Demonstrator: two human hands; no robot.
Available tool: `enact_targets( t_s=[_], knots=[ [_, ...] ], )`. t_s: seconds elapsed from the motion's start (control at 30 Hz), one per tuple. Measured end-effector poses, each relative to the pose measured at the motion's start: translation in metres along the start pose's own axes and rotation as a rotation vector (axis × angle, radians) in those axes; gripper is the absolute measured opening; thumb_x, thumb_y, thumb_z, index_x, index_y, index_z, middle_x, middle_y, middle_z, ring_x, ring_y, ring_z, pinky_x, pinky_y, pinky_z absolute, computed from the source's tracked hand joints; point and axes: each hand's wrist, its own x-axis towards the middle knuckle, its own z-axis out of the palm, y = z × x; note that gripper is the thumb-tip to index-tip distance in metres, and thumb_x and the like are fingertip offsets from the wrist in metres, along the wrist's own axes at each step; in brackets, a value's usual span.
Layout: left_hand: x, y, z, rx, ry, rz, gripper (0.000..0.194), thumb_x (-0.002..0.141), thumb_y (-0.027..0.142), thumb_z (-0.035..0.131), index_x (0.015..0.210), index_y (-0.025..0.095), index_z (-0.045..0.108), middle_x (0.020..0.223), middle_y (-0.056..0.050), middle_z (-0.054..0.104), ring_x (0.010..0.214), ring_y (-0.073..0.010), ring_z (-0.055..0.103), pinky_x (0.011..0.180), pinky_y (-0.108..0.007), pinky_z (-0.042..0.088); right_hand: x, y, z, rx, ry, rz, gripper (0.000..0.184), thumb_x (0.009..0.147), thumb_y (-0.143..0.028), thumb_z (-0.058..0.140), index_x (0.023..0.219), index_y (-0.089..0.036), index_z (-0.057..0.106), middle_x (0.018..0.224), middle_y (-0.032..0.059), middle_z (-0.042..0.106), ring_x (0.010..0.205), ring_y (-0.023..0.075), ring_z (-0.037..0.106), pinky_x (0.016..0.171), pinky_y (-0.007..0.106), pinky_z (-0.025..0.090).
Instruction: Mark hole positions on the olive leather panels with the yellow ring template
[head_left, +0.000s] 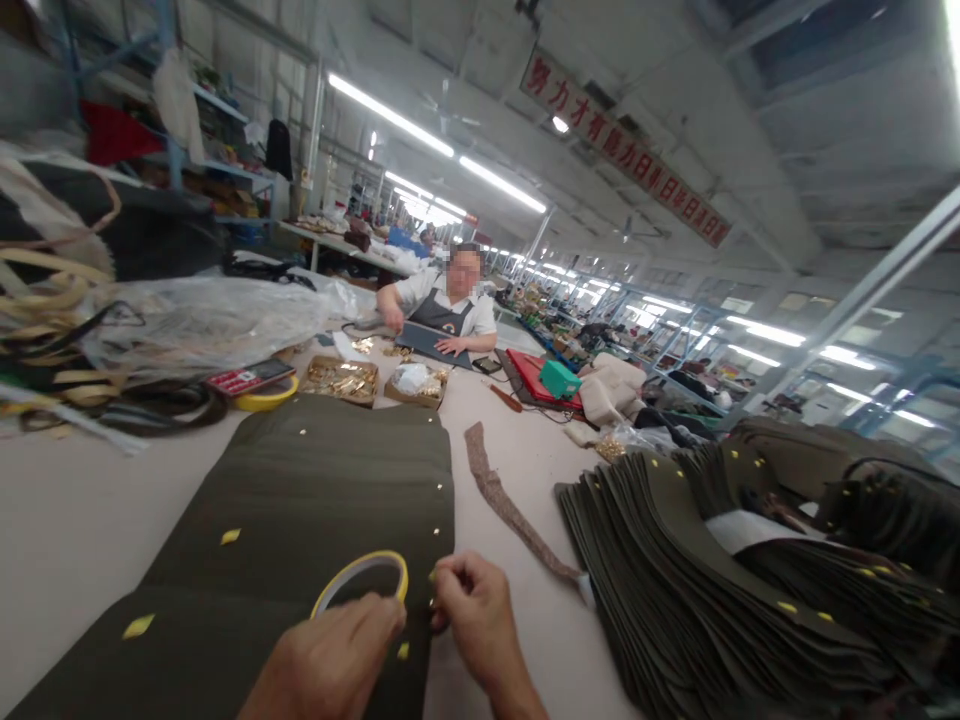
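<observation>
My left hand [330,655] is closed around a roll of yellow tape [403,572], held above a large dark green panel [322,470]. My right hand [474,610] pinches at the panel's right edge; what its fingertips hold is hidden. Small yellow tape pieces [230,537] stick to the panel in several places. Along its right edge run little shiny metal-like spots [439,487]. The panel lies flat on the pale table [517,440], its near end passing out of view.
Stacked dark green panels [645,560] fill the right side, with a brown strip [510,510] beside them. Boxes of gold-coloured parts [341,380], another tape roll [266,397] and plastic sheeting [210,320] lie beyond. Across the table a person [450,310] handles a dark panel.
</observation>
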Motion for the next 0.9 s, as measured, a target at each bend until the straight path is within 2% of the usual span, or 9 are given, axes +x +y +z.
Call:
enact_targets(
  t_s=[0.1,0.17,0.23,0.33,0.43,0.57,0.73,0.8,0.9],
  knots=[
    [0.006,-0.002,-0.004,0.074,-0.253,-0.176,0.025,0.090,0.007,0.039,0.087,0.021,0.059,0.079,-0.002,0.066,0.072,-0.0157,0.062,0.067,-0.026,0.047,0.003,0.002,-0.025,0.120,-0.123,0.080,0.029,0.078,-0.041,0.061,0.076,-0.012,0.063,0.060,0.0007,0.060,0.050,0.0115,0.055,0.051,0.023,0.046],
    [0.008,-0.006,-0.002,0.100,-0.405,-0.267,0.023,0.089,0.006,0.043,0.088,0.020,0.060,0.085,-0.003,0.066,0.078,-0.0185,0.060,0.070,-0.030,0.046,0.002,0.009,-0.033,0.085,-0.197,0.117,0.030,0.076,-0.042,0.064,0.076,-0.011,0.063,0.059,0.0003,0.059,0.048,0.0097,0.052,0.049,0.021,0.042],
    [0.010,-0.007,0.001,0.106,-0.488,-0.303,0.022,0.088,0.005,0.044,0.089,0.020,0.060,0.087,-0.004,0.065,0.081,-0.0197,0.057,0.072,-0.032,0.044,0.000,0.016,-0.034,0.023,-0.227,0.144,0.028,0.076,-0.039,0.064,0.077,-0.012,0.063,0.056,-0.0014,0.057,0.046,0.0087,0.047,0.046,0.020,0.037],
    [0.010,-0.006,0.003,0.099,-0.515,-0.310,0.022,0.089,0.005,0.044,0.091,0.019,0.060,0.088,-0.004,0.064,0.082,-0.0200,0.053,0.074,-0.033,0.042,-0.003,0.020,-0.028,-0.088,-0.225,0.124,0.021,0.079,-0.033,0.060,0.077,-0.013,0.064,0.055,-0.0025,0.056,0.047,0.0093,0.046,0.047,0.021,0.036],
    [0.009,-0.004,0.003,0.074,-0.522,-0.322,0.022,0.090,0.006,0.042,0.093,0.019,0.060,0.089,-0.004,0.063,0.082,-0.0204,0.052,0.074,-0.035,0.041,-0.002,0.016,-0.022,-0.221,-0.219,0.026,0.016,0.080,-0.025,0.058,0.073,-0.014,0.066,0.060,-0.0003,0.060,0.056,0.0120,0.052,0.054,0.022,0.039],
    [0.011,-0.004,0.001,0.047,-0.557,-0.341,0.023,0.091,0.006,0.040,0.093,0.019,0.059,0.089,-0.004,0.062,0.081,-0.0215,0.051,0.075,-0.037,0.041,-0.001,0.011,-0.018,-0.364,-0.210,-0.081,0.015,0.080,-0.019,0.055,0.074,-0.016,0.069,0.071,0.0023,0.068,0.068,0.0159,0.060,0.064,0.024,0.042],
    [0.013,-0.004,0.001,0.046,-0.576,-0.336,0.023,0.090,0.005,0.040,0.092,0.019,0.058,0.089,-0.004,0.062,0.082,-0.0222,0.050,0.074,-0.038,0.039,0.000,0.011,-0.013,-0.506,-0.210,-0.161,0.017,0.082,-0.015,0.051,0.074,-0.018,0.066,0.070,0.0019,0.067,0.067,0.0164,0.062,0.064,0.024,0.042],
    [0.013,-0.005,0.002,0.047,-0.576,-0.328,0.023,0.091,0.006,0.040,0.092,0.019,0.058,0.089,-0.004,0.062,0.081,-0.0218,0.050,0.074,-0.037,0.039,0.001,0.010,-0.014,-0.534,-0.230,-0.166,0.014,0.082,-0.015,0.053,0.086,-0.018,0.065,0.065,-0.0003,0.064,0.061,0.0156,0.060,0.059,0.024,0.041],
    [0.011,-0.006,0.002,0.056,-0.568,-0.317,0.022,0.091,0.007,0.039,0.093,0.019,0.058,0.089,-0.004,0.062,0.081,-0.0215,0.050,0.075,-0.037,0.039,0.001,0.010,-0.023,-0.567,-0.194,-0.166,0.022,0.084,-0.020,0.057,0.106,-0.017,0.060,0.056,-0.0048,0.058,0.051,0.0148,0.055,0.052,0.023,0.039]
  ],
)
